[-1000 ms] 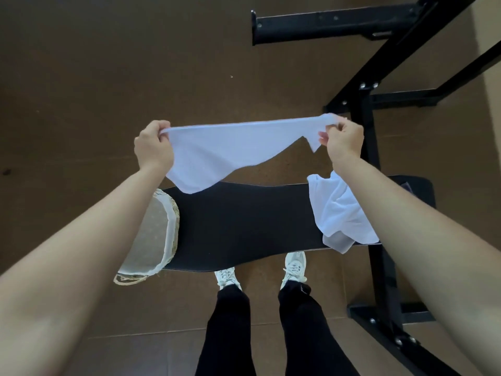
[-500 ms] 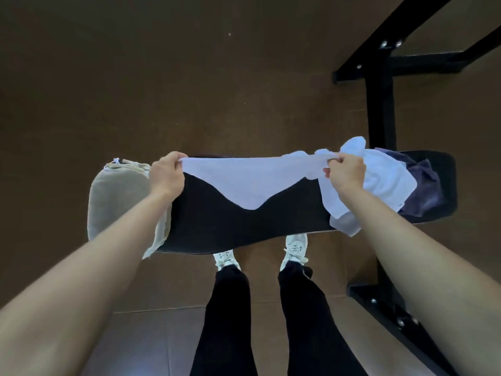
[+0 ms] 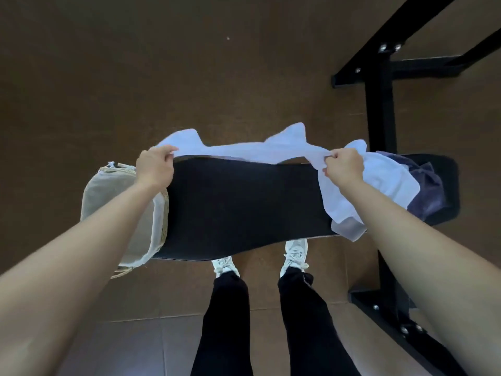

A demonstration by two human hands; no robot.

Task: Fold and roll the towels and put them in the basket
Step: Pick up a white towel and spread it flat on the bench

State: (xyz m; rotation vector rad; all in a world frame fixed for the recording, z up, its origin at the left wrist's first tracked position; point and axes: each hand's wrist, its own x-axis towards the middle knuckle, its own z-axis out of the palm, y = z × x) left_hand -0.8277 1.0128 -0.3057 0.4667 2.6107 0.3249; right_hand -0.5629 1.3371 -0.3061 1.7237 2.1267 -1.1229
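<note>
Hidden or unclear: the far part of the white towel (image 3: 244,151) is lost behind the bench pad (image 3: 244,210). The fingertips of both hands are buried in cloth. The basket (image 3: 108,191) is partly covered by the left forearm, and whether it stands on the pad's left end or beside it cannot be told. The black metal frame (image 3: 379,104) is cut off at the top and right borders.

Item: white towel, thin, plain and creased. It is drawn out in a narrow band along the far edge of the pad, with two corners peaked up behind.

Grip: the left end is pinched in the curled fingers of the left hand (image 3: 154,166), just beside the basket. The right end is bunched in the closed fist of the right hand (image 3: 343,165).

Stock: a second white towel (image 3: 387,183) is crumpled on the pad's right end and hangs over the near edge. A dark blue towel (image 3: 428,194) is touching it on the right.

Basket: lined with pale cloth, woven rim showing
</note>
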